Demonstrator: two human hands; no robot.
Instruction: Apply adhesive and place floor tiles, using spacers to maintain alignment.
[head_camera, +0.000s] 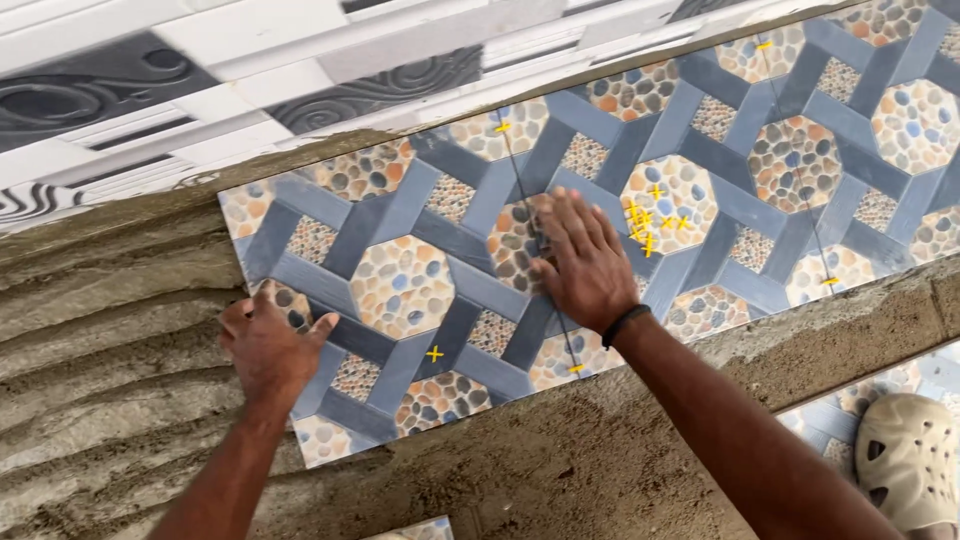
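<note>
A patterned floor tile (400, 290) with blue-grey bands and pebble octagons lies on ridged wet mortar (100, 340). My left hand (265, 345) grips its left edge, fingers curled over the corner. My right hand (580, 265) presses flat, fingers spread, on the seam between this tile and its right-hand neighbour (790, 170). A black band is on my right wrist. Small yellow cross spacers sit at the joints: one spacer (434, 353) on the left tile, one spacer (575, 369) at the lower seam, and a loose pile of spacers (645, 225) by my right fingertips.
A white, black and grey patterned wall tile row (250, 70) runs along the top. Bare mortar (560, 460) fills the lower area. A foot in a beige clog (905, 460) stands at the lower right, beside another tile piece (880, 385).
</note>
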